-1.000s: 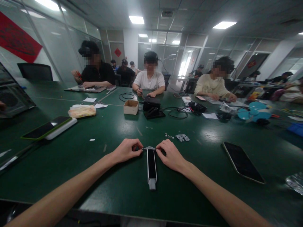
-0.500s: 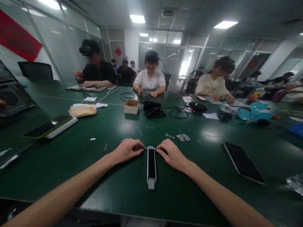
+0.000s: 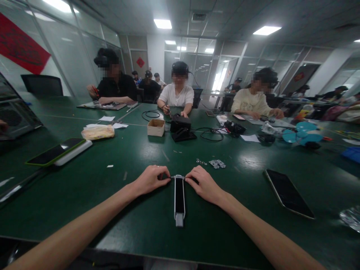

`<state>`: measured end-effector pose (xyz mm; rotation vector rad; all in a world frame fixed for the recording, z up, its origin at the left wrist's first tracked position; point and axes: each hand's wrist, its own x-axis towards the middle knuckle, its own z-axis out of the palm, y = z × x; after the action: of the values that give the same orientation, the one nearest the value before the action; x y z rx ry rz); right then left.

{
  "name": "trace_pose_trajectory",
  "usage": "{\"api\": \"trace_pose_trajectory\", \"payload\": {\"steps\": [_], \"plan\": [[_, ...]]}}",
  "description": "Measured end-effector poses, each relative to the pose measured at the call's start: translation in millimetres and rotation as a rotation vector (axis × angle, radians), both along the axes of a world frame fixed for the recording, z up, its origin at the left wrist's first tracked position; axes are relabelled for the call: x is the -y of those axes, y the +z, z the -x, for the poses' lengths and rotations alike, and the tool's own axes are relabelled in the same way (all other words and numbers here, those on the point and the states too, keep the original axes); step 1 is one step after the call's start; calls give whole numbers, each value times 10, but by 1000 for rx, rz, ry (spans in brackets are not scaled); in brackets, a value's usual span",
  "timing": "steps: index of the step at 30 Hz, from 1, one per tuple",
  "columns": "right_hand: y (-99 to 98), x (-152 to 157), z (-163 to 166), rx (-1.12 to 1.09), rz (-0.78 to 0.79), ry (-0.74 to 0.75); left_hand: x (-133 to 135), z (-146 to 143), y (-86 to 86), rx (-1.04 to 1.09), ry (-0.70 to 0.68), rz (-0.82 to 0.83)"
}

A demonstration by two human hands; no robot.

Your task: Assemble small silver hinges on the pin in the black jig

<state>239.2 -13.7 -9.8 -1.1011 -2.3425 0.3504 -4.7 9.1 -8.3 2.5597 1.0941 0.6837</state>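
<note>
A long, narrow device (image 3: 179,197) with a black face and a white rim lies on the green table, a pale grey block at its near end. A thin crosspiece (image 3: 173,177) sticks out on both sides of its far end. My left hand (image 3: 150,179) pinches the left tip of this crosspiece between thumb and index finger. On the other side, my right hand (image 3: 204,183) is closed in a pinch at the right tip. The fingers hide both tips. Just beyond my right hand lie several small rings (image 3: 201,161) and a few grey metal plates (image 3: 217,164).
To the right lies a phone (image 3: 289,193); to the left, a green-edged phone (image 3: 56,150) rests by a white bar. Farther back stand an open box (image 3: 156,128) and a black device (image 3: 180,125) with cables. Several people sit across the table (image 3: 135,240).
The device's near end has shifted very slightly left. Both hands keep their pinch at the crosspiece. Across the table, the person in white has moved a hand.
</note>
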Motion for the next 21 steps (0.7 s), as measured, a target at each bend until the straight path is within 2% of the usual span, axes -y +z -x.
{"api": "trace_pose_trajectory", "payload": {"steps": [11,21], "plan": [[-21,-5,9,2,-14,10,-28,31,46,108,-51,157],[10,24,17,19,0,28,-20,67,86,106,-182,189]]}}
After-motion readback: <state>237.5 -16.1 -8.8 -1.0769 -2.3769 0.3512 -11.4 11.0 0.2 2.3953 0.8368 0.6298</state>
